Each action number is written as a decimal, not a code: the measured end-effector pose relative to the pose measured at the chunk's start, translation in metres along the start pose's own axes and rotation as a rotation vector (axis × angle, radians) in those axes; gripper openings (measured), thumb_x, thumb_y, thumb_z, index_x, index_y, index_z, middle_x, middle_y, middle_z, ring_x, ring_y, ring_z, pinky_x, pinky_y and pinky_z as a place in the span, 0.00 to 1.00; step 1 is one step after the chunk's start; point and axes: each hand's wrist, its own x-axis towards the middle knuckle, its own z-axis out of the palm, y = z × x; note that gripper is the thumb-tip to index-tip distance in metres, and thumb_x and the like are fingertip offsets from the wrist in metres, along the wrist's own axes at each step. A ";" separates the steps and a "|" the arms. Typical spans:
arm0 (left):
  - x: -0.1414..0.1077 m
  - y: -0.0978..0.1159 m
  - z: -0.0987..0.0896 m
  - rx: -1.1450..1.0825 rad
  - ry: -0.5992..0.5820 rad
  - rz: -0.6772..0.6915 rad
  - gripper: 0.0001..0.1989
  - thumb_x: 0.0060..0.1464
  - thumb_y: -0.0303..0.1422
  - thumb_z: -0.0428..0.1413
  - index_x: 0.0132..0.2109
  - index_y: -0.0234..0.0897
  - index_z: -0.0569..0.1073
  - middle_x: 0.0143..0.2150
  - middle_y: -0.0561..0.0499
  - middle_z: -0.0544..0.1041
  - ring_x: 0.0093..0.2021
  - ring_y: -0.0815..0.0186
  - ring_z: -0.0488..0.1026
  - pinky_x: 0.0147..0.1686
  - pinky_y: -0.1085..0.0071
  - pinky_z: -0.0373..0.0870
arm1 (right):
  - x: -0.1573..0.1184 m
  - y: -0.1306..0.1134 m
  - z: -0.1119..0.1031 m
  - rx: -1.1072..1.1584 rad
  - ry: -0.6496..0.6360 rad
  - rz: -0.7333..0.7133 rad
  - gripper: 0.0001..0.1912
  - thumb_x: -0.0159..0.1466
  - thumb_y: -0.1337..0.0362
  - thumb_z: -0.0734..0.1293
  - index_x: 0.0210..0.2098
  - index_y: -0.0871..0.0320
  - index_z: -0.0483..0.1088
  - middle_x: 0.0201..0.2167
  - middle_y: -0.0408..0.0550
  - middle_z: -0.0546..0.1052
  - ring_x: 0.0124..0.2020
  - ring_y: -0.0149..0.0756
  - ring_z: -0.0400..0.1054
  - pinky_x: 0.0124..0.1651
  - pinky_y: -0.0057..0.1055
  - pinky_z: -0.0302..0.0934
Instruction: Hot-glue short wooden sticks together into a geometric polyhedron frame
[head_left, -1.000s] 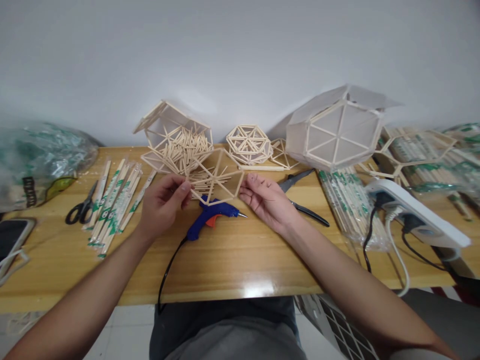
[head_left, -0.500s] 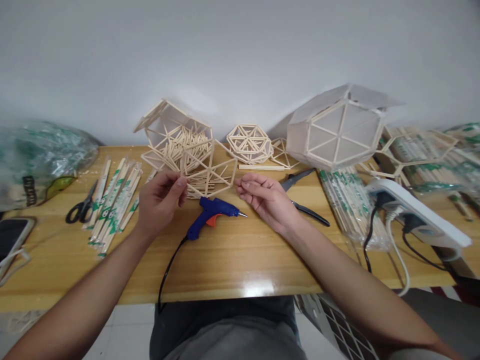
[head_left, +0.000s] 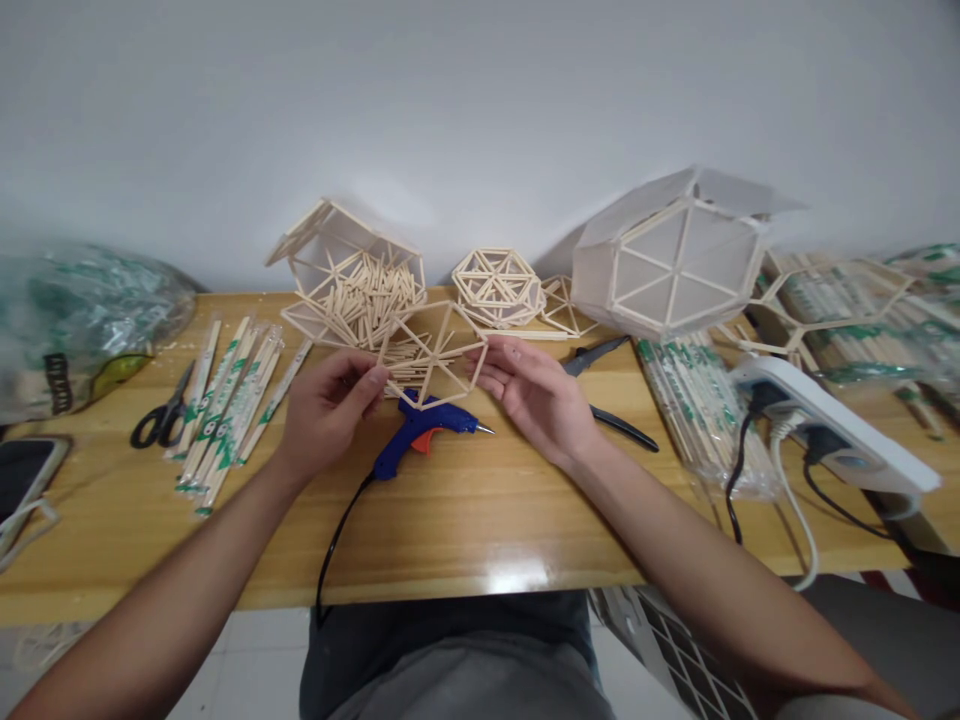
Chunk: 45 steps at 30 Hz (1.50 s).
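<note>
A hexagonal frame of thin wooden sticks with spokes (head_left: 433,357) is held up above the table, tilted toward me. My left hand (head_left: 330,408) pinches its left corner between thumb and fingers. At the frame's right edge is my right hand (head_left: 536,395), fingers stretched out and loosely apart, their tips partly behind the sticks; whether they touch is hard to see. Below the frame lies a blue glue gun (head_left: 424,430) with an orange trigger, nozzle pointing right. Behind it, loose cut sticks (head_left: 375,292) spill from a paper-lined stick shape (head_left: 330,235).
On the left are scissors (head_left: 163,412), wrapped chopsticks (head_left: 232,410), a phone (head_left: 26,485) and a plastic bag (head_left: 97,320). Rightward lie black-handled cutters (head_left: 626,428), more packed chopsticks (head_left: 701,410) and a power strip (head_left: 840,425). A paper-covered stick form (head_left: 667,260) leans by the wall near a small stick polyhedron (head_left: 496,285).
The hexagonal frame has moved right and turned to show its face more fully. My right hand's fingers have opened out from a curled pose and now reach the frame's right edge.
</note>
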 end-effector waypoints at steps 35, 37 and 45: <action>-0.007 0.005 0.004 0.239 -0.236 0.243 0.07 0.68 0.36 0.68 0.39 0.41 0.85 0.33 0.53 0.86 0.30 0.66 0.80 0.34 0.70 0.74 | 0.001 0.017 -0.005 -0.081 -0.072 -0.009 0.16 0.64 0.53 0.85 0.48 0.51 0.85 0.44 0.47 0.91 0.47 0.41 0.87 0.61 0.43 0.81; -0.007 0.005 0.005 0.256 -0.210 0.226 0.07 0.68 0.37 0.67 0.39 0.41 0.84 0.31 0.53 0.85 0.30 0.66 0.80 0.35 0.69 0.74 | 0.001 0.017 -0.005 -0.093 -0.059 -0.013 0.17 0.63 0.52 0.86 0.47 0.51 0.85 0.44 0.47 0.91 0.46 0.41 0.87 0.60 0.43 0.81; -0.008 0.000 0.004 0.220 -0.180 0.160 0.08 0.69 0.38 0.66 0.40 0.41 0.82 0.31 0.54 0.83 0.31 0.66 0.79 0.34 0.70 0.74 | -0.002 0.014 -0.003 -0.157 -0.078 0.016 0.16 0.62 0.53 0.86 0.44 0.52 0.85 0.41 0.46 0.90 0.42 0.37 0.85 0.54 0.36 0.80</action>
